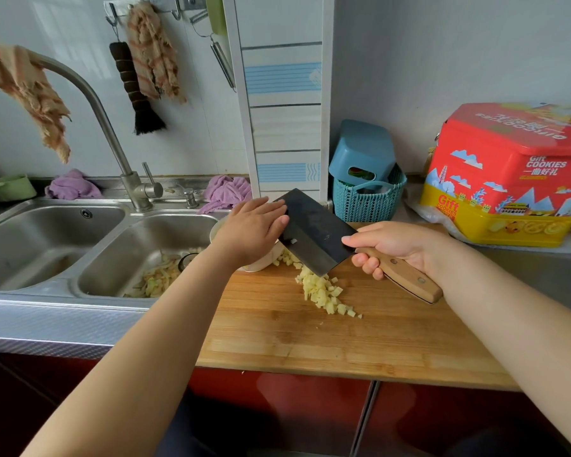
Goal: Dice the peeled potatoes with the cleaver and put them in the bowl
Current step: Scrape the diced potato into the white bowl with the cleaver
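Head view looks down on a wooden cutting board (pixel 310 338) at centre frame. Most of the white bowl (pixel 261 263) is hidden under the left hand (pixel 251 230); only a sliver of rim shows left of that hand and a curved piece of wall below it, so its contents cannot be seen. The left hand lies flat with straight fingers, their tips against the upper left part of the cleaver (pixel 314 230) blade. The right hand (pixel 393 249) is clenched round the wooden handle at centre right, thumb along the blade's base. The dark blade is tilted, its lower edge over the diced potato (pixel 323 291), and it covers the upper end of that pile. The cubes lie in a loose band on the board, running from just beside the bowl down toward the middle of the frame.

At left, the double sink (pixel 80 245) holds pale peelings (pixel 155 278) in its right basin, partly cut off by the left forearm. A faucet (pixel 112 136) with a rag draped over it rises at upper left. Behind the board stand a teal basket (pixel 366 202) and, at right, a red and yellow cookie tin (pixel 515 179), cut off by the frame edge.
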Motion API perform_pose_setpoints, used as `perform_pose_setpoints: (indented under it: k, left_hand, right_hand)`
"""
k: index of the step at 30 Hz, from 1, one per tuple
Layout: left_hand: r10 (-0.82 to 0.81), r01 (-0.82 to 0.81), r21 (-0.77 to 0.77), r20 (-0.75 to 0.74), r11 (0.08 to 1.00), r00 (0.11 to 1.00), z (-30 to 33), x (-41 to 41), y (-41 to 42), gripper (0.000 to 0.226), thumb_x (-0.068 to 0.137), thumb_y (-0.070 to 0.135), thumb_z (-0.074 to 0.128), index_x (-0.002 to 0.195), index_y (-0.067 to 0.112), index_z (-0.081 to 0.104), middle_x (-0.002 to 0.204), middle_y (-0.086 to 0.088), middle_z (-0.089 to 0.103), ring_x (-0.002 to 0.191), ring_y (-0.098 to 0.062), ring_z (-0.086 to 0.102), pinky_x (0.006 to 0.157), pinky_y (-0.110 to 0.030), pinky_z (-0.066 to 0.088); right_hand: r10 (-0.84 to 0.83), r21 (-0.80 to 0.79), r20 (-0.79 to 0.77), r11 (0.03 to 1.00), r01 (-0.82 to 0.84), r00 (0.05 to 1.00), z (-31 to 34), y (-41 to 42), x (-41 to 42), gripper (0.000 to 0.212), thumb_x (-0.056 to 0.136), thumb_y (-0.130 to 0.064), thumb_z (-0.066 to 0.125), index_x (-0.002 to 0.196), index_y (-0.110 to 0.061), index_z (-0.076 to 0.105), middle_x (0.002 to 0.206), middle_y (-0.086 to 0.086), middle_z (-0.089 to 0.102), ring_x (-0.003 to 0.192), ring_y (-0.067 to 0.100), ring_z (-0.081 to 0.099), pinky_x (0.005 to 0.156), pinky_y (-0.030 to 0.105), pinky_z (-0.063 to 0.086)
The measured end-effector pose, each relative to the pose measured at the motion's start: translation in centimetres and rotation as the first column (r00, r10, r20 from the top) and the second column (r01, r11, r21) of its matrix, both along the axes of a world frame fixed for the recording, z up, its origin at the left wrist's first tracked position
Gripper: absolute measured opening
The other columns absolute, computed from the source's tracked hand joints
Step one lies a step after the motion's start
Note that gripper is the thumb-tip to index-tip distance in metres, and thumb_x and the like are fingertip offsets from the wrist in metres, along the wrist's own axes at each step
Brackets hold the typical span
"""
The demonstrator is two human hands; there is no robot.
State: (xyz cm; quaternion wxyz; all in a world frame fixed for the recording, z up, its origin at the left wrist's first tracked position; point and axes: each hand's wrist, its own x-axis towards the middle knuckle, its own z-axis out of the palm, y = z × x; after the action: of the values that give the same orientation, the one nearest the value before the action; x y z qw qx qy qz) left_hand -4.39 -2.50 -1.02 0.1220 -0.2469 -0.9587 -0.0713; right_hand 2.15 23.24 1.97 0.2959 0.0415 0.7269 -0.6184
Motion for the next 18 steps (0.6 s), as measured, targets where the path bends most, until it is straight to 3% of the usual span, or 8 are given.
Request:
perform_pose_setpoints:
  k: [2, 4, 5, 6, 8, 10, 13, 18]
  left_hand:
    - [0.073, -0.073, 0.028, 0.014, 0.997, 0.997, -0.3, 0.2, -0.9, 0.051, 0.105, 0.042, 0.019, 0.142, 0.021, 0.048, 0.15, 0.003, 0.044, 0.142, -0.019, 0.03, 0.117, -0.039, 0.015]
    - [0.139, -0.141, 0.047, 0.031, 0.989, 0.99, -0.5, 0.4, -1.7, 0.049, 0.106, 0.037, 0.02, 0.106, 0.015, 0.063, 0.117, -0.008, 0.064, 0.124, -0.026, 0.051, 0.114, -0.04, 0.026]
    - [0.162, -0.164, 0.055, 0.036, 0.985, 0.986, -0.6, 0.6, -2.0, 0.046, 0.106, 0.036, 0.019, 0.089, 0.017, 0.058, 0.096, -0.007, 0.063, 0.11, -0.026, 0.057, 0.111, -0.042, 0.031]
    - [0.169, -0.17, 0.068, 0.023, 0.983, 0.985, -0.7, 0.8, -2.1, 0.046, 0.106, 0.036, 0.018, 0.086, 0.019, 0.055, 0.09, -0.005, 0.061, 0.103, -0.026, 0.059, 0.11, -0.043, 0.032]
    - [0.125, -0.12, 0.118, -0.037, 0.986, 0.991, -0.8, 1.3, -1.8, 0.051, 0.105, 0.04, 0.016, 0.115, 0.019, 0.062, 0.118, -0.006, 0.065, 0.122, -0.024, 0.054, 0.116, -0.043, 0.026]
    - [0.012, -0.002, 0.13, -0.069, 0.991, 0.998, -0.5, 2.2, -0.9, 0.057, 0.102, 0.047, 0.012, 0.145, 0.026, 0.043, 0.149, 0.003, 0.045, 0.141, -0.017, 0.034, 0.12, -0.043, 0.017]
    - [-0.127, 0.128, 0.013, -0.068, 0.992, 0.99, -0.3, 3.4, 0.5, 0.065, 0.097, 0.057, 0.003, 0.152, 0.032, 0.029, 0.159, 0.008, 0.025, 0.149, -0.014, 0.013, 0.121, -0.041, 0.004]
    - [-0.081, 0.066, -0.152, -0.094, 0.986, 0.992, -0.7, 3.5, 0.3, 0.078, 0.093, 0.059, -0.007, 0.153, 0.023, 0.025, 0.161, 0.006, 0.022, 0.15, -0.014, 0.005, 0.121, -0.039, -0.005]
  right_hand:
    - [-0.042, -0.019, -0.001, 0.999, 0.042, 0.999, -0.1, 0.2, 0.2, 0.014, 0.1, -0.021, 0.054, 0.112, -0.018, 0.047, 0.059, -0.001, 0.047, 0.045, 0.006, 0.041, 0.039, 0.017, 0.037]
    - [-0.085, -0.032, -0.013, 0.996, 0.085, 0.996, -0.1, 0.3, 0.3, 0.021, 0.1, -0.02, 0.054, 0.119, -0.019, 0.045, 0.059, 0.0, 0.047, 0.044, 0.006, 0.04, 0.039, 0.017, 0.036]
    - [-0.101, -0.037, -0.019, 0.994, 0.1, 0.995, -0.1, 0.3, 0.4, 0.021, 0.1, -0.019, 0.054, 0.119, -0.017, 0.045, 0.059, 0.0, 0.046, 0.043, 0.006, 0.04, 0.039, 0.017, 0.036]
    - [-0.113, -0.043, -0.025, 0.993, 0.112, 0.993, -0.1, 0.2, 0.4, 0.019, 0.1, -0.019, 0.053, 0.117, -0.017, 0.045, 0.059, 0.0, 0.046, 0.043, 0.006, 0.04, 0.039, 0.017, 0.036]
    - [-0.13, -0.053, -0.036, 0.99, 0.128, 0.991, -0.1, 0.0, 0.4, 0.016, 0.1, -0.019, 0.054, 0.114, -0.019, 0.045, 0.059, 0.0, 0.046, 0.043, 0.006, 0.04, 0.039, 0.017, 0.036]
    - [-0.137, -0.058, -0.044, 0.989, 0.135, 0.99, -0.1, -0.3, 0.3, 0.016, 0.1, -0.018, 0.054, 0.11, -0.016, 0.042, 0.058, 0.0, 0.047, 0.044, 0.007, 0.04, 0.039, 0.017, 0.036]
    - [-0.135, -0.066, -0.053, 0.989, 0.132, 0.989, -0.2, -0.9, 0.2, 0.016, 0.099, -0.019, 0.055, 0.108, -0.015, 0.042, 0.059, 0.0, 0.047, 0.044, 0.007, 0.041, 0.04, 0.017, 0.036]
    - [-0.162, -0.062, -0.082, 0.986, 0.157, 0.983, -0.2, -1.3, 0.4, 0.016, 0.099, -0.021, 0.056, 0.096, -0.015, 0.042, 0.059, 0.001, 0.048, 0.044, 0.007, 0.041, 0.039, 0.017, 0.036]
